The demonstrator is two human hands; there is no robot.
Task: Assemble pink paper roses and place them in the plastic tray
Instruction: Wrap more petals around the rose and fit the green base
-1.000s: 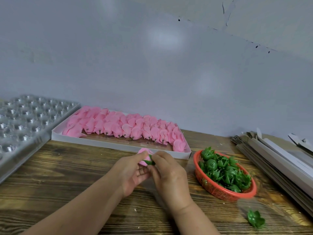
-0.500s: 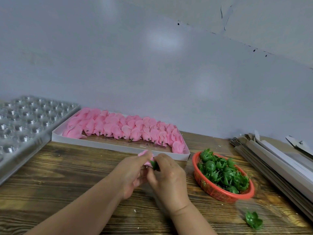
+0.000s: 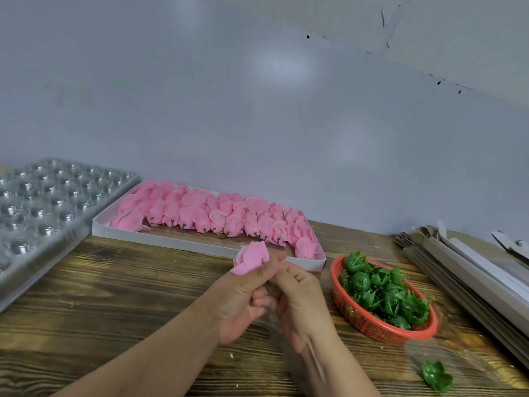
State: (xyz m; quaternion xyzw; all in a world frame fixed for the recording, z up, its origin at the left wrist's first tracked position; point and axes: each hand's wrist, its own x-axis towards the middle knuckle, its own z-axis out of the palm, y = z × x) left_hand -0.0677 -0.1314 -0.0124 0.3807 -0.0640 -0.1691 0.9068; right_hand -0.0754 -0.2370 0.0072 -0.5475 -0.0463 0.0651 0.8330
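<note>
Left hand [image 3: 240, 299] fingers pinch pink paper rose [image 3: 252, 257] at centre frame, right hand [image 3: 297, 299] fingers curled at its base; plastic tray [image 3: 43, 202] far left.

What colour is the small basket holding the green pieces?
The basket is orange-red, seen in the head view.

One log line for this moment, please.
stage: assembling | left hand: holds pink rose | right hand: at rose base | plastic tray: unfilled
</note>
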